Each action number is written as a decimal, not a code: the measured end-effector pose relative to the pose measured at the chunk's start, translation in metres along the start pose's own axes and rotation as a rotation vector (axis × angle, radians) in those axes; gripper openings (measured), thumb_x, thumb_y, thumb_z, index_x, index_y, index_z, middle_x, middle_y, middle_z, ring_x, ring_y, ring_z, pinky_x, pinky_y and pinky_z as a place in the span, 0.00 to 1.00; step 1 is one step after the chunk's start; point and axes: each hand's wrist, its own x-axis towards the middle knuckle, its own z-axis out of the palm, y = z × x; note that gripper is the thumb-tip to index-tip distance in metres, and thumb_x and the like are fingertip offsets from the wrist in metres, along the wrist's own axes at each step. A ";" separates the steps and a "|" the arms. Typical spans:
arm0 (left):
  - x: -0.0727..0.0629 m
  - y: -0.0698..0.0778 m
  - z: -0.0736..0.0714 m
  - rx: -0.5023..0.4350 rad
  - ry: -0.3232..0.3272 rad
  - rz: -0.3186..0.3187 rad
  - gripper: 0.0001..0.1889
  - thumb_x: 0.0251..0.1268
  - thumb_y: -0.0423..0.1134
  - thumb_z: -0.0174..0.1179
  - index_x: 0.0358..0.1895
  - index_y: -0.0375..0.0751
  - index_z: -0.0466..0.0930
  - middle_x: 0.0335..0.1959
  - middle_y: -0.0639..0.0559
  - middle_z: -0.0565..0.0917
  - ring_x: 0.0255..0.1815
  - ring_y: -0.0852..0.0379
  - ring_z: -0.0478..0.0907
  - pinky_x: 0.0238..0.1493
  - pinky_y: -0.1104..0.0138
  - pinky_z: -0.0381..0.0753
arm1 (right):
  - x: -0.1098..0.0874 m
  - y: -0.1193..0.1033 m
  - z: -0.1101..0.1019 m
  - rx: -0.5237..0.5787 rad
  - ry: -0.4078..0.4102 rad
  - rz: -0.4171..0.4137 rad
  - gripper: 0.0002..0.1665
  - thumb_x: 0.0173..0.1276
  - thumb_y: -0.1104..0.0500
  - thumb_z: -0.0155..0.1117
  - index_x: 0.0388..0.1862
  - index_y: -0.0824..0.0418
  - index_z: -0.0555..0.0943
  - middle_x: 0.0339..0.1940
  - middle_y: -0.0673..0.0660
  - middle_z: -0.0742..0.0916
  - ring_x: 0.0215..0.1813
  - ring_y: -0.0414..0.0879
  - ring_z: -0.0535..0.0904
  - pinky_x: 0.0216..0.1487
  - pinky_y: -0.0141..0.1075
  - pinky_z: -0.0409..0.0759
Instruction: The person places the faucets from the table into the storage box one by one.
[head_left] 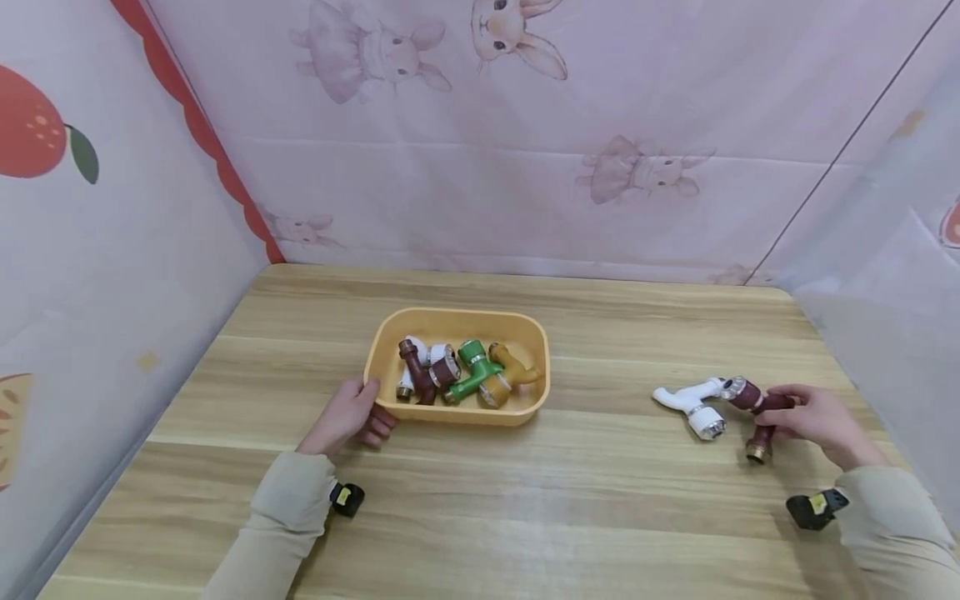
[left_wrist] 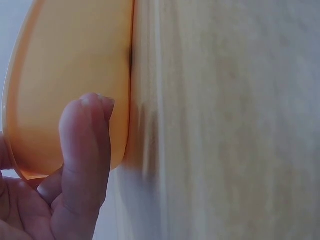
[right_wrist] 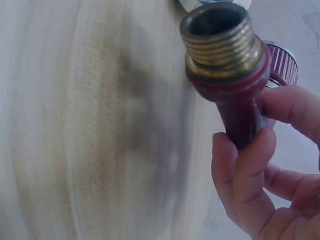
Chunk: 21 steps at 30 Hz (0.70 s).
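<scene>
My left hand [head_left: 355, 413] grips the near left corner of a yellow plastic basket [head_left: 457, 414], thumb at the rim and fingers against the outer wall. Inside lie a white tap [head_left: 439, 353], a dark red tap [head_left: 422, 372], a green tap [head_left: 474, 372] and a mustard-yellow tap [head_left: 514, 372]. Off to the right, my right hand [head_left: 813, 421] pinches another dark red tap [head_left: 767, 423] between thumb and fingers. Its brass threaded end [right_wrist: 222, 47] points toward the camera in the right wrist view. A second white tap [head_left: 692, 402] lies on the table just left of it.
The wood-grain table [head_left: 570, 517] meets a pink rabbit-print curtain [head_left: 480, 208] at the back. Printed sheets [head_left: 135, 275] hang along both sides. A black wrist camera [head_left: 347, 498] sits at each sleeve cuff.
</scene>
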 end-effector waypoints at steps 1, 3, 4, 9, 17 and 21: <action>0.000 0.000 0.000 0.001 -0.001 0.001 0.21 0.74 0.40 0.29 0.58 0.25 0.58 0.25 0.40 0.80 0.21 0.52 0.78 0.22 0.58 0.82 | 0.001 0.002 -0.001 0.012 -0.004 -0.002 0.35 0.56 0.66 0.64 0.54 0.87 0.60 0.38 0.65 0.77 0.27 0.37 0.76 0.31 0.32 0.82; 0.000 0.001 -0.001 0.003 -0.003 0.002 0.21 0.74 0.40 0.29 0.58 0.25 0.58 0.25 0.40 0.80 0.21 0.52 0.78 0.23 0.58 0.82 | 0.009 0.015 -0.004 0.050 0.001 -0.003 0.30 0.55 0.64 0.66 0.51 0.80 0.67 0.36 0.61 0.78 0.28 0.38 0.78 0.32 0.32 0.82; 0.000 0.001 -0.001 0.004 -0.003 0.002 0.21 0.74 0.40 0.29 0.58 0.25 0.58 0.25 0.40 0.80 0.21 0.52 0.78 0.23 0.58 0.82 | 0.014 0.025 -0.005 0.067 0.006 -0.003 0.29 0.54 0.62 0.68 0.50 0.77 0.69 0.35 0.59 0.79 0.28 0.38 0.79 0.32 0.33 0.82; 0.000 0.001 -0.001 0.006 -0.004 0.000 0.21 0.74 0.40 0.29 0.57 0.25 0.59 0.24 0.41 0.80 0.21 0.53 0.78 0.22 0.59 0.82 | 0.026 0.047 -0.008 0.091 0.020 -0.003 0.29 0.50 0.56 0.72 0.49 0.67 0.72 0.35 0.56 0.79 0.29 0.40 0.80 0.34 0.35 0.82; 0.000 0.001 0.000 0.001 -0.003 -0.002 0.20 0.74 0.40 0.29 0.55 0.25 0.60 0.24 0.41 0.80 0.21 0.53 0.78 0.22 0.59 0.82 | -0.001 -0.009 -0.001 0.001 0.031 -0.018 0.36 0.57 0.63 0.65 0.56 0.83 0.62 0.36 0.57 0.78 0.27 0.36 0.76 0.30 0.32 0.81; 0.001 -0.001 0.000 -0.001 -0.003 0.001 0.20 0.74 0.40 0.29 0.55 0.25 0.60 0.24 0.41 0.80 0.21 0.53 0.78 0.23 0.59 0.82 | -0.002 -0.016 0.001 -0.003 0.037 -0.020 0.35 0.58 0.62 0.65 0.57 0.82 0.62 0.34 0.51 0.77 0.26 0.35 0.75 0.29 0.31 0.80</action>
